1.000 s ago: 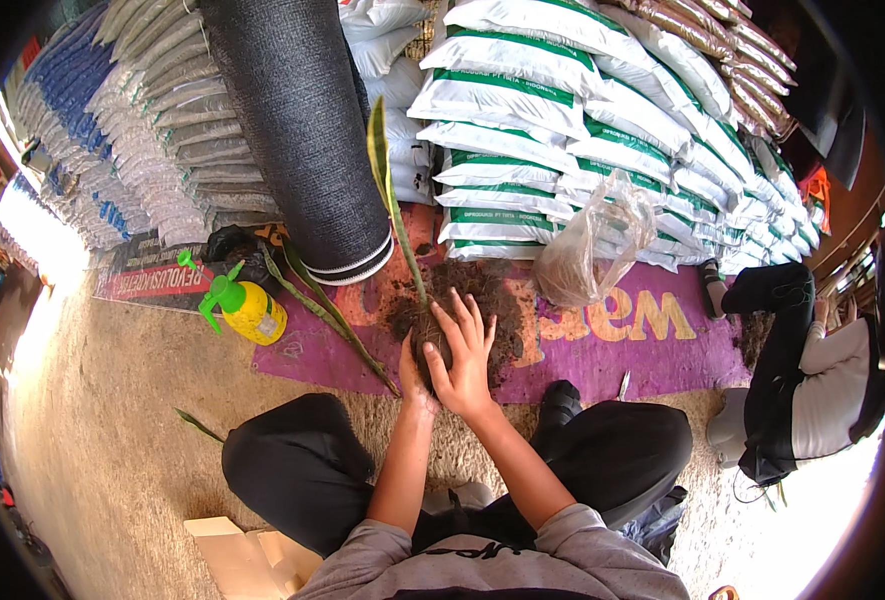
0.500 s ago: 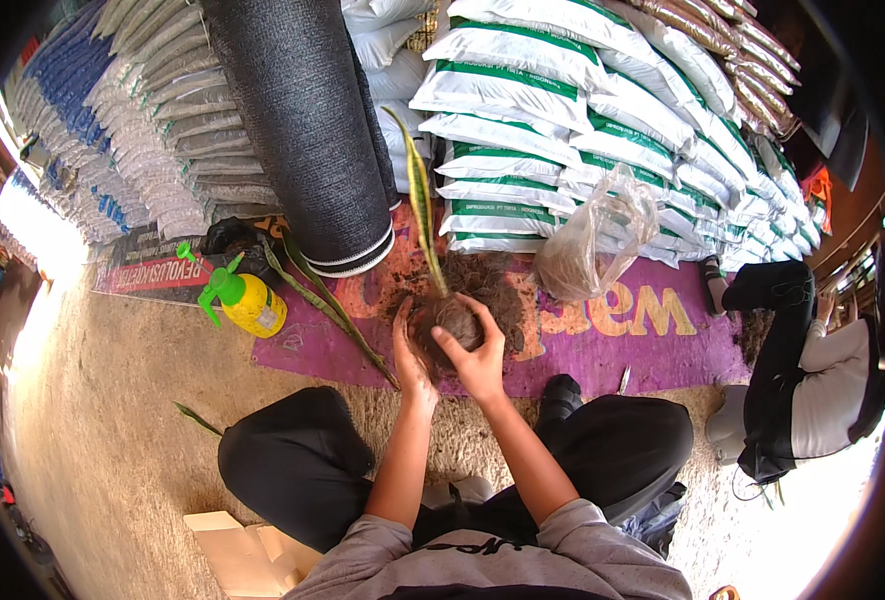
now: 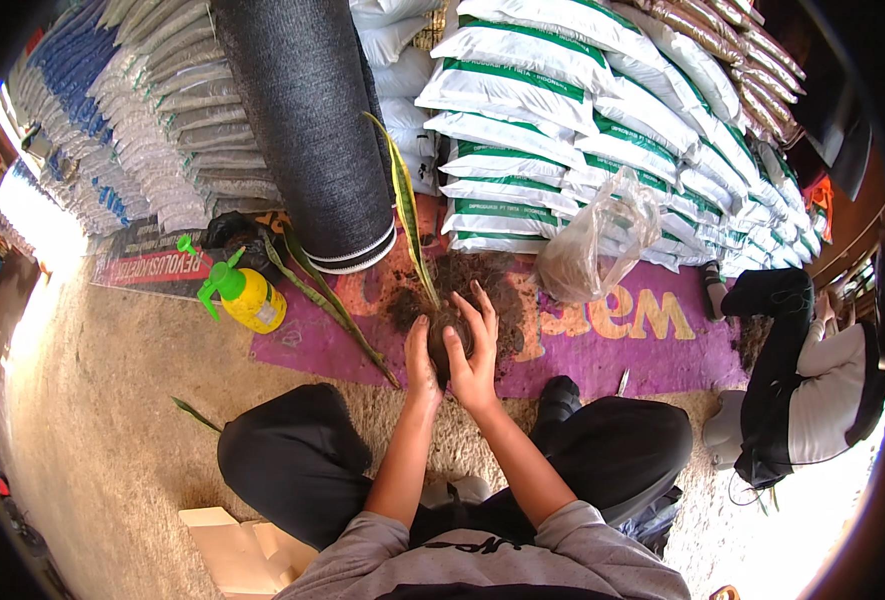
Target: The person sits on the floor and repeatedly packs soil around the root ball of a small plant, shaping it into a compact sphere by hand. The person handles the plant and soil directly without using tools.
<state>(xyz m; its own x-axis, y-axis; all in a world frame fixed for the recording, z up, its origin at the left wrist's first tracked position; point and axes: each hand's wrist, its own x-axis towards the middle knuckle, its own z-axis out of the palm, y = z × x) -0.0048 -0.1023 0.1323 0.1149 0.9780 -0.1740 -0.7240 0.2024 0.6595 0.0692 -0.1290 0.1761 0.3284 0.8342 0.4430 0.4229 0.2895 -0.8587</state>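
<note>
A dark ball of soil (image 3: pixel 448 338) sits between my two hands, with a long yellow-edged snake plant leaf (image 3: pixel 409 205) standing up from it and leaning left. My left hand (image 3: pixel 421 368) presses against the ball's left side, its fingers held together. Around the right side curves my right hand (image 3: pixel 476 352), thumb across the near face and fingers pointing away from me. Much of the ball is hidden by the hands. Loose dark soil (image 3: pixel 474 275) lies spread on the purple banner (image 3: pixel 602 350) just beyond them.
Loose snake plant leaves (image 3: pixel 332 300) and a yellow-green spray bottle (image 3: pixel 252 300) lie to the left. A clear plastic bag (image 3: pixel 602 240) stands right of the soil. Behind are a black mesh roll (image 3: pixel 312 130) and stacked white-green sacks (image 3: pixel 507 95). Another person (image 3: pixel 802 380) sits at right.
Both hands have drawn closer together around the soil ball. The right fingers have straightened and point farther away. The leaf's tip has shifted slightly left.
</note>
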